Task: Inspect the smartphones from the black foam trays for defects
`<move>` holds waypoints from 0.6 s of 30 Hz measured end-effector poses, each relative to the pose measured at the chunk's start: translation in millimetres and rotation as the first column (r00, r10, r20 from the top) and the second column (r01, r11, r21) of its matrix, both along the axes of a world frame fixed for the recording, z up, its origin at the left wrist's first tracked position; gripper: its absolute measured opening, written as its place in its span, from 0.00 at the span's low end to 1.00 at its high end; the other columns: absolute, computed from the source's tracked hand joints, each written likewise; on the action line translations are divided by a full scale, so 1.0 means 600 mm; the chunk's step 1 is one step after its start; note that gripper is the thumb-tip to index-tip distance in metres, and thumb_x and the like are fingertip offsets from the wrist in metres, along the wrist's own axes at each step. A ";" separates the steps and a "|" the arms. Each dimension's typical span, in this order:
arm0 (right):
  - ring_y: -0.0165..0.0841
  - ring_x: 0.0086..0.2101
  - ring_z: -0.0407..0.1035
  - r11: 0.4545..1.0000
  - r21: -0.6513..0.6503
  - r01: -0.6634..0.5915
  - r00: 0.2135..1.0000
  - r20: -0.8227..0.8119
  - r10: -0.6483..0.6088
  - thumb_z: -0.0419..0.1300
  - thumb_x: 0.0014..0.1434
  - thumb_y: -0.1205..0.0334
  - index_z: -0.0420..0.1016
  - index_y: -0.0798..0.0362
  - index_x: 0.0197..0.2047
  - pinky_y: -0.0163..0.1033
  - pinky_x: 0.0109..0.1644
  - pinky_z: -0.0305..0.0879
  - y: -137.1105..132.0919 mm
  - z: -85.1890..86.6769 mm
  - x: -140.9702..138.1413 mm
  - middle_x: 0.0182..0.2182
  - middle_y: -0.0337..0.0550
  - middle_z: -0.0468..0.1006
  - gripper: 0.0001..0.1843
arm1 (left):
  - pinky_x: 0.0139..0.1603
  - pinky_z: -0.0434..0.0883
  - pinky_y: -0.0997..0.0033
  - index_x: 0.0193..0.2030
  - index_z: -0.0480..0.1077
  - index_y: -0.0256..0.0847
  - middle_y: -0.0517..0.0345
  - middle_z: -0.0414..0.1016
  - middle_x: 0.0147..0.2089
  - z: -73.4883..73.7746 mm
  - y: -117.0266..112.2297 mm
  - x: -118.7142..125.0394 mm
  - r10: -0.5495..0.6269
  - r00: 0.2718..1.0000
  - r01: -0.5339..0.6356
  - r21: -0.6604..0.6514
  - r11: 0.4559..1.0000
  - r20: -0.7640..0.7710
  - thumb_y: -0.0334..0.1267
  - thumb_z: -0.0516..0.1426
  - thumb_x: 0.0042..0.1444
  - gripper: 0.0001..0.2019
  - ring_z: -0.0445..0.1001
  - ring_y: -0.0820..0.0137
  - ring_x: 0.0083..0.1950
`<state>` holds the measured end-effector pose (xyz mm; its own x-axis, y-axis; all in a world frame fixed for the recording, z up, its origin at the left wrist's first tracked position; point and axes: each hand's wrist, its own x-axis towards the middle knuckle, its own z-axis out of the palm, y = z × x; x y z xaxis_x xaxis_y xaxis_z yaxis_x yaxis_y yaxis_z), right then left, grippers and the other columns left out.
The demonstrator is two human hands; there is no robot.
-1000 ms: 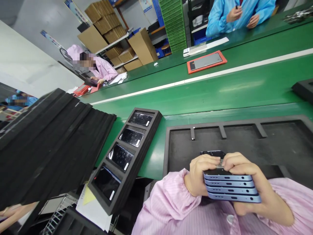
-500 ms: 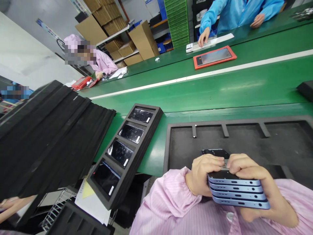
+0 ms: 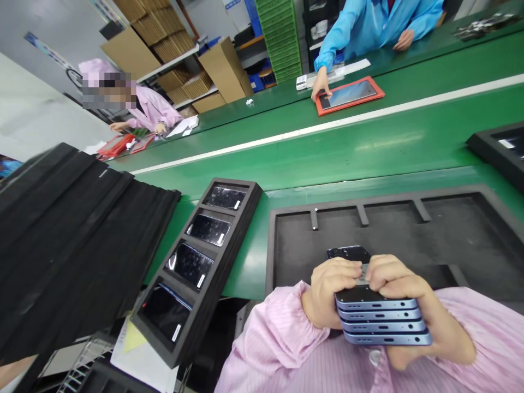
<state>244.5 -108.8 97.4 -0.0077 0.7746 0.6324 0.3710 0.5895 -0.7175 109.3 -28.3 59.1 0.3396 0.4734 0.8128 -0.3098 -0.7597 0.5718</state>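
Close to my body I hold a neat stack of several blue-edged phones, with their ports facing me. The uppermost one shows a dark back with a grey patch under my fingers. My left hand is wrapped round the stack's left side, its fingers resting on top. My right hand grips the right side, with its fingers over the top and part of it underneath. Just beyond the stack lies a black foam tray with short dividers; my hands and the phones hide its near part.
To the left, a slanted foam tray holds several phones, beside a tall pile of black trays. Another phone tray sits at the right edge. Across the green conveyor, a blue-sleeved co-worker touches a red tray holding a phone.
My view has swung slightly right, bringing more of the right-hand tray into sight. My grip on the stack is the same. The blue-sleeved co-worker's hand has moved onto the red tray.
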 end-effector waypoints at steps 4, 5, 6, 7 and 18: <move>0.34 0.34 0.68 1.000 0.008 -0.001 1.000 0.011 0.001 0.56 0.59 0.40 0.60 0.47 0.47 0.43 0.43 0.69 0.001 0.004 -0.002 0.33 0.41 0.68 0.22 | 0.41 0.78 0.67 0.46 0.66 0.42 0.54 0.79 0.36 -0.002 0.000 0.003 0.007 0.999 -0.006 -0.014 1.000 0.054 0.45 0.53 0.60 0.12 0.80 0.64 0.39; 0.34 0.34 0.68 1.000 0.007 0.000 1.000 0.016 0.000 0.56 0.59 0.40 0.60 0.47 0.47 0.43 0.43 0.69 0.001 0.005 -0.002 0.33 0.42 0.68 0.22 | 0.42 0.78 0.67 0.46 0.67 0.41 0.54 0.79 0.36 -0.004 -0.001 0.004 0.000 0.998 0.001 -0.019 1.000 0.061 0.45 0.53 0.60 0.12 0.80 0.64 0.40; 0.35 0.35 0.68 1.000 0.001 -0.001 1.000 0.021 0.001 0.56 0.59 0.40 0.60 0.47 0.47 0.43 0.43 0.70 0.001 0.006 -0.002 0.33 0.42 0.68 0.22 | 0.43 0.78 0.67 0.46 0.67 0.42 0.54 0.79 0.37 -0.005 -0.002 0.004 -0.009 0.998 0.011 -0.032 0.999 0.062 0.45 0.53 0.60 0.12 0.80 0.64 0.40; 0.35 0.35 0.68 1.000 -0.005 -0.002 1.000 0.024 0.002 0.56 0.59 0.40 0.60 0.47 0.47 0.43 0.42 0.70 0.001 0.007 -0.002 0.33 0.42 0.68 0.22 | 0.43 0.78 0.67 0.47 0.67 0.42 0.54 0.79 0.38 -0.007 -0.003 0.003 -0.019 0.998 0.022 -0.047 0.999 0.061 0.45 0.53 0.61 0.12 0.80 0.64 0.41; 0.41 0.37 0.70 0.995 -0.079 0.069 0.998 0.009 -0.068 0.55 0.60 0.44 0.64 0.43 0.45 0.40 0.37 0.72 -0.014 0.003 0.017 0.33 0.47 0.70 0.15 | 0.47 0.76 0.62 0.52 0.65 0.38 0.40 0.77 0.48 -0.009 0.003 0.004 -0.092 0.994 0.089 -0.041 0.995 -0.063 0.48 0.61 0.52 0.23 0.77 0.60 0.49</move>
